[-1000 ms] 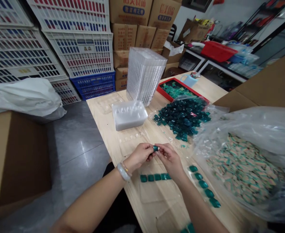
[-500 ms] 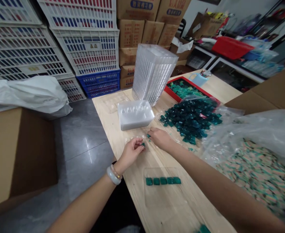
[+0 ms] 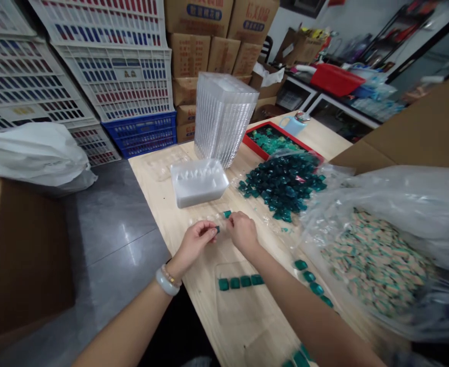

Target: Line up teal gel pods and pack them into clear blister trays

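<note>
Between the thumb and fingers of my left hand (image 3: 199, 239) is a small dark green block (image 3: 217, 229). My right hand (image 3: 243, 232) is closed close beside it, its fingertips pinched; what they hold, if anything, is hidden. Just beyond them another green block (image 3: 227, 214) lies at the end of a clear plastic tray (image 3: 195, 221), which my hands partly cover. Nearer to me, a flat clear tray (image 3: 230, 308) bears a row of several green blocks (image 3: 235, 283), its right end behind my right forearm. More green blocks (image 3: 311, 277) lie in a line right of that forearm.
A heap of dark green blocks (image 3: 285, 181) lies beyond my right hand, before a red tray (image 3: 255, 148). Stacked clear trays (image 3: 224, 117) and a whitish tray stack (image 3: 199, 186) stand behind. At right is a plastic bag (image 3: 411, 204) of striped pieces (image 3: 377, 260).
My right hand has drawn back toward my left hand, leaving a green block at the clear tray's end. The view has shifted right, and the line of blocks beside my right forearm now shows.
</note>
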### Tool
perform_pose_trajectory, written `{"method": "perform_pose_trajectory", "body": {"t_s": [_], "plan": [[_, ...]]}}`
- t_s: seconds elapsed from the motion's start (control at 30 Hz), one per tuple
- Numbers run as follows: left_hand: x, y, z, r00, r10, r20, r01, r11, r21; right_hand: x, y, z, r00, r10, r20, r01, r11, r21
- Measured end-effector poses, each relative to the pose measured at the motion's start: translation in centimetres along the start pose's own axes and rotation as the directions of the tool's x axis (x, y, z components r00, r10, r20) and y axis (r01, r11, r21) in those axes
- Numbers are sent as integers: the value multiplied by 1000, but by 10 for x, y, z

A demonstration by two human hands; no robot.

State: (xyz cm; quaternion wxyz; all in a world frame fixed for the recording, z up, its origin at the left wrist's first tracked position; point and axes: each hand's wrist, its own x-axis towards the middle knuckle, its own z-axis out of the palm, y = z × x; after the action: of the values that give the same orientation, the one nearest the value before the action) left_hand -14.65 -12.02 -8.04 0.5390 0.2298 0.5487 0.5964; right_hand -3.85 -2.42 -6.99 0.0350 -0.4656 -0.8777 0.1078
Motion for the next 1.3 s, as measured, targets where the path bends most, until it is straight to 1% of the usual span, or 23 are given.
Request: {"method": "perform_pose_trajectory", "body": {"t_s": [0.07,0.13,0.23,0.3,0.4,0.43,0.5,0.57,0.63,0.67,0.7,0.73,0.77,0.8,0.83,0.87,0.9,0.93,1.0,1.07,1.2,1.27,1.3], "plan": [[-1,0,1,1000,0,20,-1,1000,5,0,-3,2,999,30,-29,-30,999,13],[-2,0,0,999,14,35,-14,1000,22,-1,-2,2,998,20,-57,-18,999,38],[-2,1,0,999,20,29,-22,999,43,-8,18,-3,992,31,-122,-18,994,105],[-2,3,1,1000,8,20,-9,999,43,-15,47,-11,980,99,-171,-74,987,142],[-1,7,9,999,-20,34,19,1000,21,-25,105,-27,941,252,-225,-213,960,182],[0,9,14,998,-26,52,26,1000,11,-27,123,-32,934,268,-238,-232,958,169],[2,12,25,995,-32,97,32,999,0,-31,152,-42,947,218,-234,-202,975,93],[6,13,37,992,-32,124,31,999,5,-33,164,-50,970,149,-194,-152,988,-3],[9,14,48,992,-37,118,39,999,-9,-37,156,-58,968,171,-186,-181,983,-39],[11,13,53,993,-46,110,49,998,-31,-39,146,-60,958,199,-205,-206,979,-10],[11,13,57,992,-59,108,66,996,-59,-43,132,-61,954,205,-218,-197,979,58],[11,12,61,990,-77,115,87,992,-89,-47,116,-61,958,183,-219,-150,976,159],[10,10,65,988,-96,124,111,987,-116,-51,99,-59,970,124,-209,-60,956,288],[8,9,67,983,-118,138,137,981,-139,-56,81,-55,983,26,-180,52,906,419],[6,8,69,978,-138,154,163,973,-162,-60,65,-50,986,-40,-163,120,843,525],[3,6,70,972,-156,174,189,963,-191,-64,51,-44,985,-53,-164,143,783,605],[0,5,70,965,-173,199,217,950,-225,-67,40,-37,985,-30,-169,136,735,664],[-4,5,69,957,-185,225,242,934,-262,-70,31,-31,984,25,-176,108,698,708],[-10,3,64,947,-188,261,267,912,-311,-74,20,-21,976,141,-166,39,636,771],[-15,2,59,955,-174,242,243,925,-292,-77,15,-14,972,194,-134,-7,590,808],[-17,1,50,988,-96,122,111,987,-119,-79,8,-8,983,158,-91,-10,542,840],[-16,2,46,991,-75,115,85,993,-81,-77,4,-7,991,120,-64,-5,500,866],[-16,3,44,988,-79,130,90,993,-79,-75,2,-7,994,102,-44,-8,462,887]]}}
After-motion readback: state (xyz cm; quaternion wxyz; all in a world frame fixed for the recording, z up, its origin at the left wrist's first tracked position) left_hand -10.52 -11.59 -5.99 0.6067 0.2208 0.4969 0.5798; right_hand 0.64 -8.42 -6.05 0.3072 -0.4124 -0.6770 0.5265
